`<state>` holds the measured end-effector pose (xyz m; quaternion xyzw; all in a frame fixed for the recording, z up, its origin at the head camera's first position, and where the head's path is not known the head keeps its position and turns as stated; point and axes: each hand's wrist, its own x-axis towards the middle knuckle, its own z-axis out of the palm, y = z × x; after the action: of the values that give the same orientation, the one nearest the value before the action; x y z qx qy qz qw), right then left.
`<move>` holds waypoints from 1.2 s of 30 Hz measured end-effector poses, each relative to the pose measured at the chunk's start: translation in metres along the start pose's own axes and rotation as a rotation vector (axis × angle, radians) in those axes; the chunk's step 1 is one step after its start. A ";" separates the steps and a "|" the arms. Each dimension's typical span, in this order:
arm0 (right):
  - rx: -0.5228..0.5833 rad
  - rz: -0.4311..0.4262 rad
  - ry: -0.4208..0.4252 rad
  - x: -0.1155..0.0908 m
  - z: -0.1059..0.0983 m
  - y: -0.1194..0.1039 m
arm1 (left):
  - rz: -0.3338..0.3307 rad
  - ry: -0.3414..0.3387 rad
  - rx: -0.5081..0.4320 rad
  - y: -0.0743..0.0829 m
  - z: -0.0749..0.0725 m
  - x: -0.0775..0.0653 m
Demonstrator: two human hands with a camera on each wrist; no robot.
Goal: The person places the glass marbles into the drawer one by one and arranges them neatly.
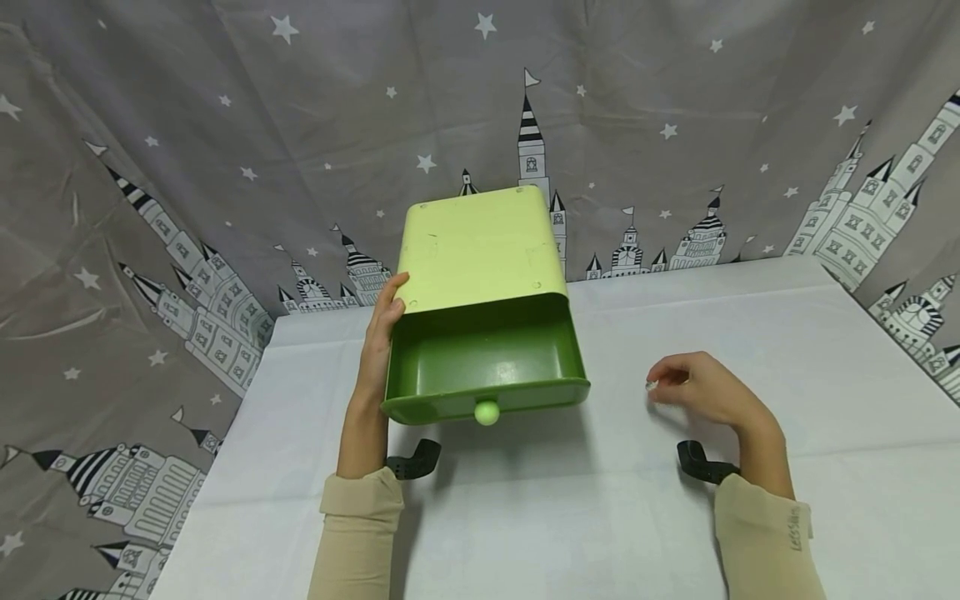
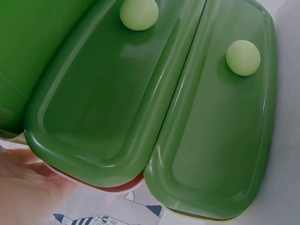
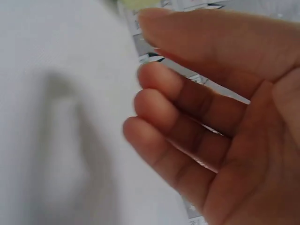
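A box with a pale yellow-green top (image 1: pixel 480 246) stands with its green upper drawer (image 1: pixel 487 400) pulled out toward me. The inside of that drawer shows bare green. In the left wrist view the lower drawer (image 2: pixel 215 131) sits below it, its round knob (image 2: pixel 243 57) facing out. My left hand (image 1: pixel 375 350) rests along the box's left side, fingers fairly straight, fingertips at the top edge. To the right of the box, my right hand (image 1: pixel 701 385) pinches a small whitish object (image 1: pixel 651 385) between thumb and index finger; its kind is unclear, and the right wrist view hides it.
White cloth (image 1: pixel 540 525) covers the table. Behind it hangs a grey curtain (image 1: pixel 337 108) printed with stars and castles. Each wrist wears a black camera mount, such as the one on the right wrist (image 1: pixel 701 462).
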<state>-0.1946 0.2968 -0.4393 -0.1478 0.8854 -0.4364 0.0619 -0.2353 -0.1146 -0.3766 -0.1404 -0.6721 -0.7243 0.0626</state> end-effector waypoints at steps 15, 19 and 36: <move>0.022 -0.111 0.255 -0.016 -0.017 -0.043 | -0.002 -0.002 -0.032 -0.001 0.001 0.001; 0.017 -0.159 0.329 -0.021 -0.019 -0.053 | -0.004 -0.002 -0.034 -0.001 0.001 0.000; -0.015 -0.233 0.439 -0.043 -0.027 -0.085 | 0.014 0.002 -0.012 -0.002 0.000 0.001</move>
<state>-0.1428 0.2819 -0.3567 -0.1511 0.8577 -0.4557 -0.1840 -0.2365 -0.1143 -0.3780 -0.1447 -0.6666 -0.7282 0.0672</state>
